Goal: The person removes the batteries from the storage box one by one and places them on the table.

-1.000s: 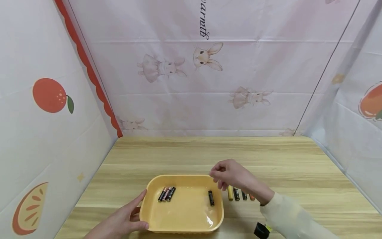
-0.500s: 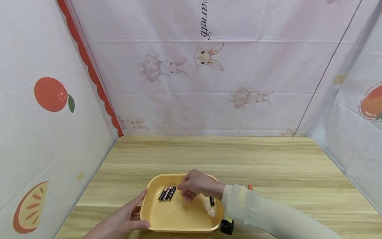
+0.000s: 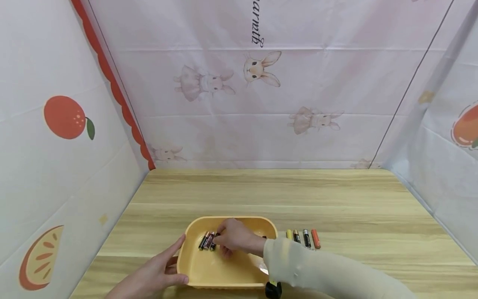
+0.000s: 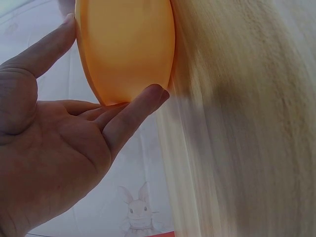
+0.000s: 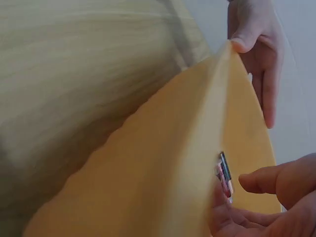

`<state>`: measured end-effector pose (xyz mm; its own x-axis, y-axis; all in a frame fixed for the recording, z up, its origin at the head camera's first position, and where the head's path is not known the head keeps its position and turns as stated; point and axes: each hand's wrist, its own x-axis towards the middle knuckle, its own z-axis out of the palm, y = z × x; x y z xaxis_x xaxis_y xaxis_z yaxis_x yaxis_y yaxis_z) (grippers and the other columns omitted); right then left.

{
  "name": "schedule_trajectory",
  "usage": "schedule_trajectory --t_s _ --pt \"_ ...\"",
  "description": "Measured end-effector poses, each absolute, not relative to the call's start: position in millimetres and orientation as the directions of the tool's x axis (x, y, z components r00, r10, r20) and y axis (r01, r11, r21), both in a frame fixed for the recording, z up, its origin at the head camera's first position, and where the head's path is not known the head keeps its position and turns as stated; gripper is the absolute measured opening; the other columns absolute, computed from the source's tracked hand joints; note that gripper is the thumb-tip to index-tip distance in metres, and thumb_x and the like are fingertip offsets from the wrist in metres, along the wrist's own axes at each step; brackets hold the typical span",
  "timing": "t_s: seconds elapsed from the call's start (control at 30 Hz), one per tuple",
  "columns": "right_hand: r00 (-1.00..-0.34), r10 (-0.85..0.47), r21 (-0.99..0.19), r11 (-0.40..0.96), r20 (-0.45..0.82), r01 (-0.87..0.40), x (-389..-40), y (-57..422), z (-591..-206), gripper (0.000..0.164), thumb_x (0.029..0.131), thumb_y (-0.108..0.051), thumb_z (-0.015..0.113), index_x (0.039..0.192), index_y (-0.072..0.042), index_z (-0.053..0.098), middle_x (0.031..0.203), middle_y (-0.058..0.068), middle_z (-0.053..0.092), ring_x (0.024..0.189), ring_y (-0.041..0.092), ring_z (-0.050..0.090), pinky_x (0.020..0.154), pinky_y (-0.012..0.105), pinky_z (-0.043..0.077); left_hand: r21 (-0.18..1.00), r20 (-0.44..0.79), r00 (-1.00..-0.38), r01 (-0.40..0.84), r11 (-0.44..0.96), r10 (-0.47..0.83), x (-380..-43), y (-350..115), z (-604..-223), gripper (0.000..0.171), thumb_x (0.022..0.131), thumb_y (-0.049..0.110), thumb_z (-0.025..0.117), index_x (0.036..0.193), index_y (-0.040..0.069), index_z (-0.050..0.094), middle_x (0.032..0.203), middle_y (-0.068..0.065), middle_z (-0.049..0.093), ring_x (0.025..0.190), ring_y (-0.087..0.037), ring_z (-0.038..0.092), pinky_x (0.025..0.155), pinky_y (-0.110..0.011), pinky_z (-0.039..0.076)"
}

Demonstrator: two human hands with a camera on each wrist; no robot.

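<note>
A yellow plastic tray (image 3: pixel 213 270) sits at the front of the table. My left hand (image 3: pixel 158 268) holds its left end, thumb at the near corner and fingers along the outer wall. Inside, several small batteries (image 3: pixel 207 241) lie side by side at the left. My right hand (image 3: pixel 237 236) reaches into the tray just right of that row, its fingertips at the rightmost battery. In the right wrist view a gap shows between thumb (image 5: pixel 259 180) and fingers, with the batteries (image 5: pixel 223 175) beyond. Another black battery (image 3: pixel 264 237) at the tray's right is mostly hidden by my right wrist.
Right of the tray a row lies on the wooden table (image 3: pixel 336 199): a yellow battery (image 3: pixel 288 234), two dark ones and an orange battery (image 3: pixel 315 238). A black block (image 3: pixel 273 290) hangs beneath my right sleeve. Printed cloth walls (image 3: pixel 224 137) enclose the table.
My right hand has moved left from above the tray's right rim, then down to the battery row. The left hand stays on the tray, which has hardly moved.
</note>
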<state>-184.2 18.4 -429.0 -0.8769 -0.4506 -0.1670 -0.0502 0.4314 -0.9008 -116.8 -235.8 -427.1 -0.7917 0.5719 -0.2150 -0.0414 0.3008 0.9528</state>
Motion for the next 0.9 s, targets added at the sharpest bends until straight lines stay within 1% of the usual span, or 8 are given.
schedule_trajectory --t_s 0.17,0.27,0.33,0.47,0.6,0.7,0.83,0.9 --pt "-0.884 -0.447 -0.838 0.527 -0.135 -0.138 -183.7 18.5 -436.6 0.025 0.09 -0.006 0.078 0.072 -0.006 0.06 0.053 0.014 0.065 0.039 0.017 0.058 0.039 0.028 0.05 0.956 -0.224 -0.789 -0.064 0.287 0.573 -116.8 -235.6 -428.0 0.11 0.092 0.008 0.077 0.161 -0.005 -0.008 0.143 -0.049 0.039 0.122 -0.042 0.061 0.09 -0.03 0.058" --pt "-0.885 -0.445 -0.829 0.54 -0.138 -0.143 -183.4 16.7 -439.6 0.023 0.089 -0.009 0.08 0.076 -0.007 0.062 0.048 0.008 0.06 0.036 0.015 0.054 0.037 0.029 0.05 0.96 -0.208 -0.785 -0.048 0.277 0.584 -117.4 -236.1 -429.0 0.109 0.093 0.007 0.077 0.16 -0.005 -0.008 0.143 -0.05 0.039 0.122 -0.044 0.06 0.091 -0.031 0.058" --pt "-0.885 -0.447 -0.808 0.565 -0.13 -0.167 -183.4 15.1 -440.9 0.019 0.088 -0.011 0.082 0.082 -0.006 0.065 0.048 0.003 0.058 0.034 0.011 0.05 0.036 0.026 0.047 0.959 -0.203 -0.786 -0.039 0.281 0.584 -117.7 -236.0 -428.9 0.109 0.093 0.007 0.077 0.161 -0.005 -0.008 0.143 -0.049 0.039 0.123 -0.045 0.06 0.091 -0.03 0.058" --pt "-0.884 -0.459 -0.739 0.624 -0.084 -0.254 -180.5 13.1 -439.6 0.017 0.082 -0.008 0.082 0.095 -0.004 0.071 0.065 -0.002 0.062 0.039 0.005 0.048 0.039 0.021 0.043 0.959 -0.21 -0.789 -0.053 0.277 0.577 -117.5 -235.5 -428.2 0.11 0.093 0.008 0.077 0.161 -0.005 -0.008 0.144 -0.049 0.038 0.123 -0.044 0.06 0.091 -0.03 0.057" --pt "-0.858 -0.514 -0.64 0.66 -0.001 -0.394 -178.6 12.6 -436.7 0.028 0.075 -0.004 0.082 0.101 -0.007 0.074 0.09 -0.001 0.069 0.065 0.006 0.053 0.06 0.02 0.048 0.963 -0.205 -0.788 -0.056 0.264 0.58 -117.1 -235.5 -428.4 0.11 0.093 0.007 0.077 0.16 -0.005 -0.009 0.144 -0.049 0.038 0.123 -0.043 0.06 0.092 -0.029 0.057" --pt "-0.826 -0.563 -0.576 0.665 0.032 -0.476 -178.7 12.4 -435.6 0.028 0.072 -0.001 0.083 0.098 -0.01 0.076 0.094 -0.004 0.071 0.079 0.005 0.054 0.073 0.02 0.048 0.962 -0.22 -0.791 -0.079 0.262 0.571 -116.9 -235.4 -427.6 0.11 0.092 0.006 0.077 0.161 -0.004 -0.009 0.145 -0.049 0.037 0.122 -0.042 0.061 0.091 -0.03 0.057" --pt "-0.799 -0.6 -0.531 0.668 0.029 -0.521 -178.2 13.3 -435.8 0.02 0.071 0.002 0.083 0.084 -0.014 0.079 0.082 -0.011 0.069 0.076 0.003 0.052 0.073 0.016 0.044 0.959 -0.241 -0.792 -0.105 0.264 0.561 -116.6 -235.3 -426.3 0.111 0.092 0.006 0.078 0.161 -0.004 -0.009 0.146 -0.05 0.034 0.122 -0.041 0.061 0.091 -0.03 0.057" --pt "-0.792 -0.61 -0.517 0.673 0.016 -0.529 -177.8 13.7 -436.6 0.018 0.071 0.001 0.084 0.078 -0.014 0.079 0.076 -0.013 0.066 0.071 0.002 0.05 0.068 0.015 0.042 0.956 -0.247 -0.793 -0.107 0.272 0.557 -116.6 -235.2 -425.9 0.111 0.092 0.006 0.078 0.161 -0.004 -0.009 0.146 -0.05 0.033 0.123 -0.041 0.061 0.091 -0.03 0.058"
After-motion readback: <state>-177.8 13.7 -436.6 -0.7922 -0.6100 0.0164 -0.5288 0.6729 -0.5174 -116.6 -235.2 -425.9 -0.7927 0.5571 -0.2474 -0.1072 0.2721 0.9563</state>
